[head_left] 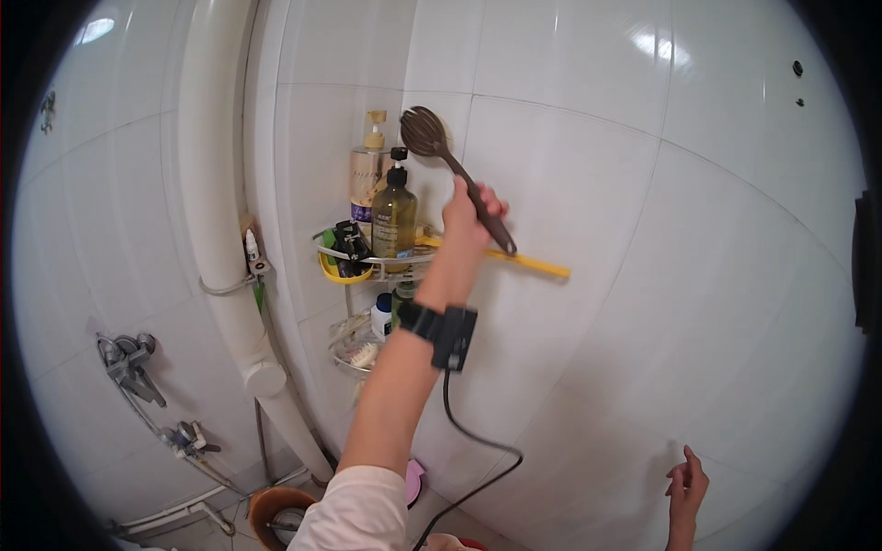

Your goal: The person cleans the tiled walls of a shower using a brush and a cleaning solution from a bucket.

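My left hand (473, 219) is closed around the handle of a dark brown hairbrush (423, 131). Its slotted head points up and left, and the lower end of the handle overlaps a yellow stick (537, 265) from this view; I cannot tell whether they touch. That stick juts right from the corner shelf (381, 274), behind my wrist. On the shelf stand an olive-green pump bottle (395, 218) and a taller pump bottle (367, 174) with a gold top. At the lower right, my right hand (687, 484) holds nothing, one finger raised and the others loosely bent.
A lower shelf holds a white bottle (382, 317) with a blue cap and a pale brush (364, 355). A thick white pipe (216, 147) runs down the left corner beside a metal tap (131, 363). An orange-brown bucket (266, 510) stands below. A black cable (487, 445) hangs from my left wrist strap.
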Tool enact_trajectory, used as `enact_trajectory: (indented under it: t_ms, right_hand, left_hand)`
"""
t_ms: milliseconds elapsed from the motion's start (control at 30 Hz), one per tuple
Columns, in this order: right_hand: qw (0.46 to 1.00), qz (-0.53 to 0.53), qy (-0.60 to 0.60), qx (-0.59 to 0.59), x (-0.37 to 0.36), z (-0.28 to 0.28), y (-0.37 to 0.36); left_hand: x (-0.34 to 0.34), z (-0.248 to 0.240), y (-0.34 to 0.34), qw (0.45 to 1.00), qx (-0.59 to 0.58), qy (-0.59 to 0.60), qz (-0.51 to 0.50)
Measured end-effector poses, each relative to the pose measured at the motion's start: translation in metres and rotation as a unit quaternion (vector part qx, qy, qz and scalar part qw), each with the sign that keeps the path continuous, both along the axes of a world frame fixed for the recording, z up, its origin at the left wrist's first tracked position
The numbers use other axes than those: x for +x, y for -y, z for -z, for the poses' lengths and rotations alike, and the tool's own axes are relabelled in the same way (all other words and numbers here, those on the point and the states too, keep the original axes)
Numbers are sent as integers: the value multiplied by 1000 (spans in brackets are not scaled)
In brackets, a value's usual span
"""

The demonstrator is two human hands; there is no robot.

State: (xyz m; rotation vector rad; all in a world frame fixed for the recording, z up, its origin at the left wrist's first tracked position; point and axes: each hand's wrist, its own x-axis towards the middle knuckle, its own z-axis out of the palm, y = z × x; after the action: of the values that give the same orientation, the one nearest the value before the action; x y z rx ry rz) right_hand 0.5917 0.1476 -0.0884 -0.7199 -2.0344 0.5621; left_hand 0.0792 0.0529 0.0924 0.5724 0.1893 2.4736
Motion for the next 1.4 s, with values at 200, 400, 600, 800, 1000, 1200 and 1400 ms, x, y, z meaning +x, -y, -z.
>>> enact_trajectory:
  t_ms: [200, 400, 600, 800, 1000, 1200, 1400]
  right_hand:
    - [1000, -11, 6, -11, -22, -11, -3]
    - [999, -40, 23, -27, -37, -12, -1]
    - [996, -72, 47, -24, -52, -29, 1]
    - [926, -159, 160, 302, -139, -132, 34]
    - [848, -116, 110, 505, -241, -208, 65]
    - [817, -155, 213, 512, -321, -216, 49]
    - [800, -134, 264, 522, -339, -214, 44]
  left_hand:
    - [65, 71, 3, 998, -61, 19, 25]
    - [12, -3, 5, 1000, -5, -5, -9]
    - [73, 64, -7, 997, -59, -31, 40]
    - [84, 46, 0, 984, 72, 55, 155]
    - [79, 20, -1, 973, 99, 102, 179]
    - [66, 20, -5, 977, 77, 107, 165]
    - [39, 16, -8, 994, -39, 73, 73]
